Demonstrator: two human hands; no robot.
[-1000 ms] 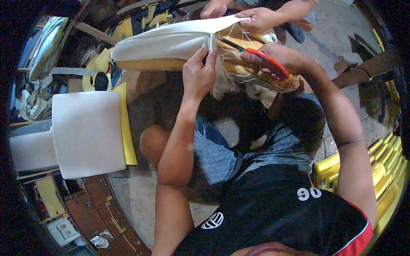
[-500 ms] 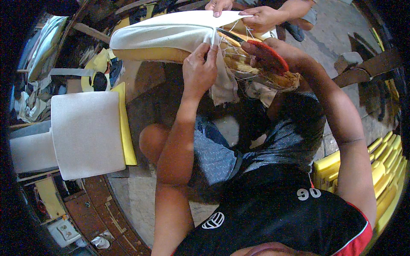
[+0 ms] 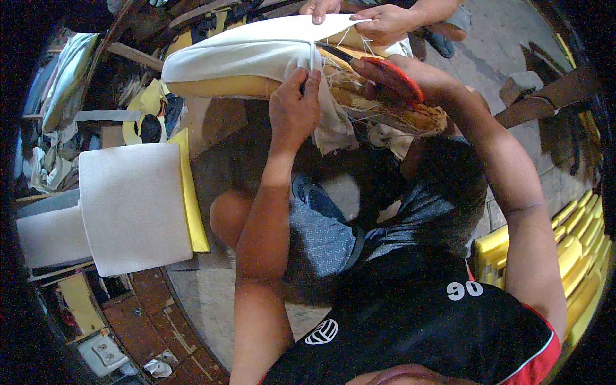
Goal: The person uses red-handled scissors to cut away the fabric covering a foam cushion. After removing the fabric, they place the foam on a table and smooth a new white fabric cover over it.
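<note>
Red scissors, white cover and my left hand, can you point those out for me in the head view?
Red scissors (image 3: 404, 78): head view, on the red handle.
White cover (image 3: 240, 61): head view, on the side panel below the seam.
Left hand (image 3: 295, 110): head view, on the back of the hand.

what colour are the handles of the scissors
The scissor handles are red, best seen in the head view.

White digits (image 3: 456, 291), round emblem (image 3: 321, 332) on black shirt (image 3: 404, 321)
</note>
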